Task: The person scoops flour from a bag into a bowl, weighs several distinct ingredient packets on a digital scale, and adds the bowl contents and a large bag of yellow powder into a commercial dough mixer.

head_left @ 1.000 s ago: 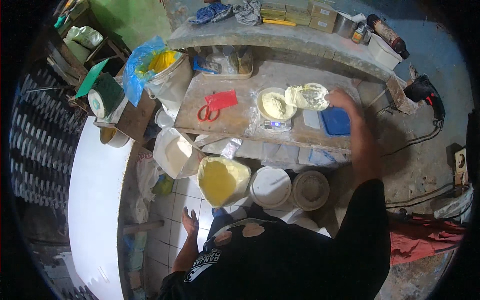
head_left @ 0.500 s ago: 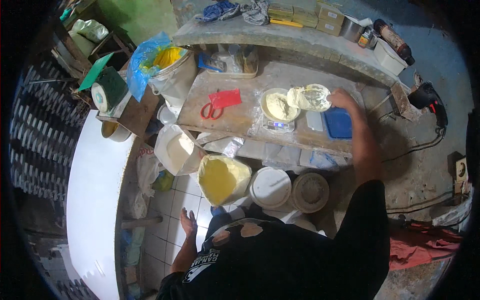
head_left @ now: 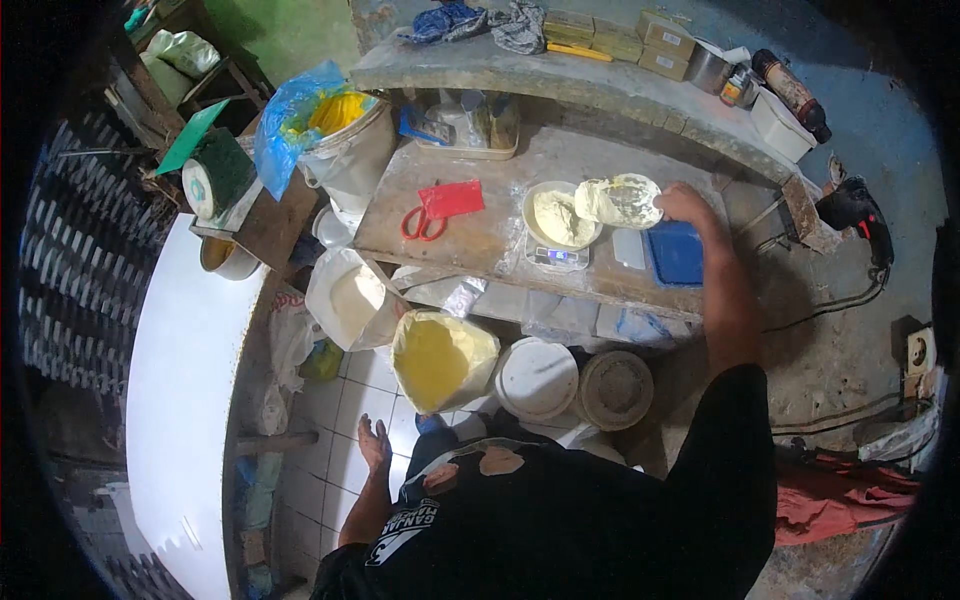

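Hanging slack and empty, the left hand (head_left: 374, 443) is well apart from the tabletop (head_left: 480, 242), where a scale (head_left: 560, 259) bears a bowl (head_left: 530, 212) of powder (head_left: 560, 219). Leftward from the nearer right hand (head_left: 688, 205), its grip closed on one end, a scoop (head_left: 628, 199) lies lengthwise over the bowl's rim.

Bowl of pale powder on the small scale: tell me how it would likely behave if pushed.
The bowl might slide or tip if nudged, since it sits raised on the scale. The powder would probably shift or spill, being loosely heaped in an open-topped vessel.
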Demonstrator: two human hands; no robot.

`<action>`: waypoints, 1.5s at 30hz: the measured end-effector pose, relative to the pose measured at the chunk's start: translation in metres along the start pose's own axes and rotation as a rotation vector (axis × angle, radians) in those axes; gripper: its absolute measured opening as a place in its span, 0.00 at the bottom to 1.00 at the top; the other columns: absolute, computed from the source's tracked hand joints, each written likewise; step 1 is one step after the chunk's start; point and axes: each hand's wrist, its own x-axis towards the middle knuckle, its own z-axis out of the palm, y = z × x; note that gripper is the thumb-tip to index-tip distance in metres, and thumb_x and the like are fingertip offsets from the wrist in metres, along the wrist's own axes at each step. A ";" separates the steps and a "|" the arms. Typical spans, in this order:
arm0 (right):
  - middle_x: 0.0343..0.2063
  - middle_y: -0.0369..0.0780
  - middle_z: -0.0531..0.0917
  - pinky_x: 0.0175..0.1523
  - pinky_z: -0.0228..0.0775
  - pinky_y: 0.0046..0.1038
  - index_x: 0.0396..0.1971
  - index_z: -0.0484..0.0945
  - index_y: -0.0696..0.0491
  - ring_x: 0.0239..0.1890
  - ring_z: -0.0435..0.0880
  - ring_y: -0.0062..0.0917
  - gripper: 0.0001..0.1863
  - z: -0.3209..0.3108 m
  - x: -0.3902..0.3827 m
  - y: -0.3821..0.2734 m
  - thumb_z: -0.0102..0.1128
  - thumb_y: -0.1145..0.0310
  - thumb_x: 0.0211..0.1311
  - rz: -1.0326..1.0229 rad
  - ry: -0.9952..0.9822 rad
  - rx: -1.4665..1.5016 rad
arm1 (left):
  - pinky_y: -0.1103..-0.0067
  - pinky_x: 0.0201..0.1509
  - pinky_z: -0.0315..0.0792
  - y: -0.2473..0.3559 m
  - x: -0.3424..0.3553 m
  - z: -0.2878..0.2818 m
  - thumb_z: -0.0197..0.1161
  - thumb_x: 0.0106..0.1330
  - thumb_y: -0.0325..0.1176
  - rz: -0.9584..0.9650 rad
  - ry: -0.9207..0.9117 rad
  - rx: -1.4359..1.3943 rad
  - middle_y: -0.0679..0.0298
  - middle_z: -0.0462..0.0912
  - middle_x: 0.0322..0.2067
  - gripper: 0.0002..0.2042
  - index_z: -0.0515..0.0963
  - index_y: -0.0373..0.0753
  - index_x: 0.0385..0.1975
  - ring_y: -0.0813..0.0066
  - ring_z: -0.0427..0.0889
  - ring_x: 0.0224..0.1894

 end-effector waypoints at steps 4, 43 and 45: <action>0.17 0.46 0.82 0.36 0.73 0.35 0.19 0.81 0.62 0.23 0.82 0.35 0.18 0.000 -0.004 -0.005 0.54 0.59 0.46 0.026 0.012 -0.002 | 0.65 0.60 0.68 0.008 -0.002 0.001 0.57 0.67 0.35 -0.011 0.017 0.005 0.42 0.74 0.52 0.24 0.66 0.28 0.58 0.49 0.75 0.55; 0.17 0.43 0.80 0.29 0.68 0.30 0.23 0.79 0.63 0.21 0.79 0.26 0.20 0.008 -0.008 0.015 0.55 0.58 0.53 -0.013 -0.004 0.177 | 0.65 0.58 0.70 0.010 0.011 -0.012 0.56 0.68 0.36 -0.027 -0.004 0.074 0.40 0.76 0.50 0.23 0.66 0.29 0.59 0.48 0.77 0.53; 0.18 0.44 0.80 0.29 0.69 0.30 0.24 0.79 0.64 0.22 0.79 0.26 0.20 0.007 -0.008 0.013 0.55 0.58 0.54 0.019 -0.011 0.156 | 0.65 0.57 0.70 0.012 0.014 -0.013 0.56 0.68 0.36 -0.011 0.007 0.121 0.40 0.76 0.49 0.23 0.67 0.30 0.59 0.48 0.77 0.52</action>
